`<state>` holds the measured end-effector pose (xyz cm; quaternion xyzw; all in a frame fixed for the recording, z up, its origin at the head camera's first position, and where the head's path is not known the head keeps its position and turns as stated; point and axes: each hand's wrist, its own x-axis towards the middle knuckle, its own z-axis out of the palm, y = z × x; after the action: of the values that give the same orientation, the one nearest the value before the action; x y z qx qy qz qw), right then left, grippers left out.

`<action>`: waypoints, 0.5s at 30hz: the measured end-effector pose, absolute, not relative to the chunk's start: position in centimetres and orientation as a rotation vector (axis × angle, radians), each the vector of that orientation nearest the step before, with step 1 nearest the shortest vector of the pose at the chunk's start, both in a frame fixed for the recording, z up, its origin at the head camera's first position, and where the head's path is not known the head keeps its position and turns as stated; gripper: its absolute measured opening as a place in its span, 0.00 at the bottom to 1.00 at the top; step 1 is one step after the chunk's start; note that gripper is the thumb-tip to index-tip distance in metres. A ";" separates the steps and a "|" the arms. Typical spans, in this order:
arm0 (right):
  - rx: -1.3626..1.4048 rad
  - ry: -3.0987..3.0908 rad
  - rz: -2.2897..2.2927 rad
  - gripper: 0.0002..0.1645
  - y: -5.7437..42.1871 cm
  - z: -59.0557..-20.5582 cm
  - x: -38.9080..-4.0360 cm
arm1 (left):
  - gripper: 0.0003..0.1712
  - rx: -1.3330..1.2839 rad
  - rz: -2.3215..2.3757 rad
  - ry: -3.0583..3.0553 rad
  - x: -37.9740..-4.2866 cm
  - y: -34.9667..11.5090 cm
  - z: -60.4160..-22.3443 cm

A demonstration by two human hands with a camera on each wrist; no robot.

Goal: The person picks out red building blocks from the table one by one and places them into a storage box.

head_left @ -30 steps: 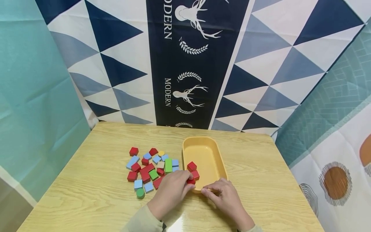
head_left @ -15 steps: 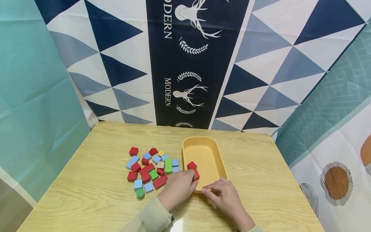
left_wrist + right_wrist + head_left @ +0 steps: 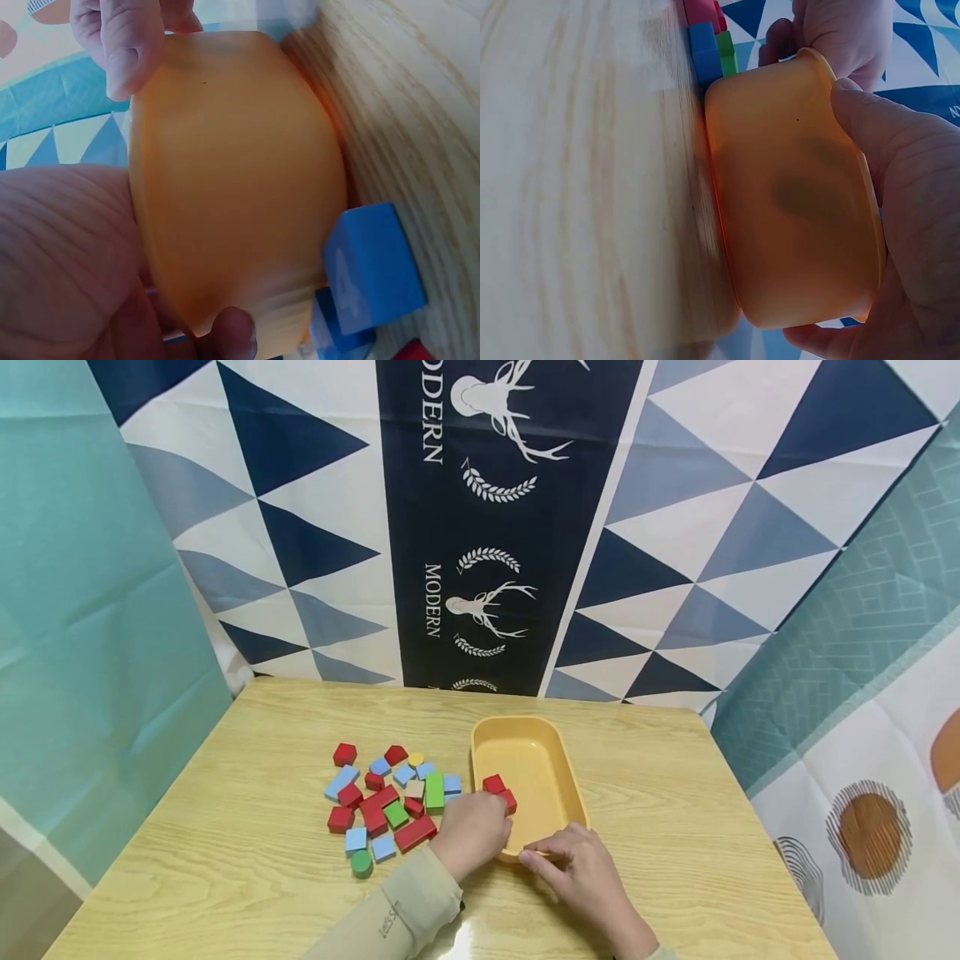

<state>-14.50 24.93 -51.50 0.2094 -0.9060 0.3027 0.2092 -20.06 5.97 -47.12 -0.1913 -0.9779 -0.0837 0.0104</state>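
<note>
A shallow orange-yellow tray [image 3: 528,750] stands on the wooden table with red blocks [image 3: 493,783] inside, against its left wall. My left hand [image 3: 472,828] reaches over the near left rim, its fingertips hidden behind the hand beside those blocks; I cannot tell whether it holds one. In the left wrist view one finger [image 3: 234,334] lies against the tray's outer wall. At the near right corner, my right hand [image 3: 576,868] pinches the tray rim, and the right wrist view has its thumb [image 3: 855,101] on that rim.
Left of the tray lies a loose group of toy blocks: red blocks [image 3: 415,833], light blue ones [image 3: 356,840], a green bar [image 3: 434,793] and a green cylinder [image 3: 362,863]. Blue blocks [image 3: 375,266] stand close by the tray's left side. Patterned cloth [image 3: 480,527] hangs behind the table.
My left hand, which held a red piece at the near left rim, has moved farther over into the tray. The red blocks inside have shifted slightly away from me. My right hand has stayed put.
</note>
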 end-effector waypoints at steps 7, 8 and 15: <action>0.579 -2.516 0.826 0.03 25.0 -51.5 -14.6 | 0.12 -0.643 -0.292 -3.009 -20.0 5.7 -47.6; 0.579 -2.516 0.824 0.03 25.0 -51.5 -14.6 | 0.13 -0.646 -0.291 -3.007 -19.9 5.7 -47.6; 0.581 -2.516 0.825 0.03 24.8 -51.5 -14.5 | 0.13 -0.625 -0.338 -2.997 -19.7 5.5 -47.8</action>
<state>-14.53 24.84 -51.53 0.2094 -0.9067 0.2972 0.2139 -19.74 5.51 -47.79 -0.2029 -0.9726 -0.1096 0.0308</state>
